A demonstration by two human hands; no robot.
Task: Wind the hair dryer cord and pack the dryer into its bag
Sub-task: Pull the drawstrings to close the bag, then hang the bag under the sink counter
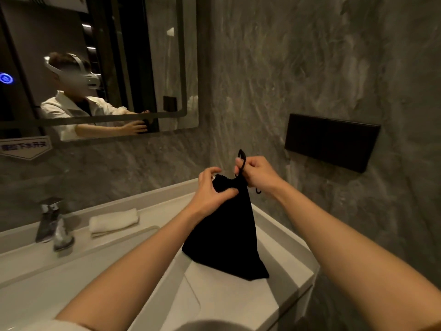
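Bag point(229, 237) is standing upright on the white surface point(229, 299), neck gathered, just right of the sink point(71, 271). Left hand point(212, 192) is clenching the bunched neck. Right hand point(257, 173) is pinching the black drawstring point(242, 158), loop sticking up above the bag. Folded towel point(114, 221) and faucet point(51, 223) are sitting well left of the bag. Dryer isn't visible.

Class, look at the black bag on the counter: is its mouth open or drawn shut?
Drawn shut: the black bag bunches at its neck under the left hand, while the right hand pulls the drawstring.
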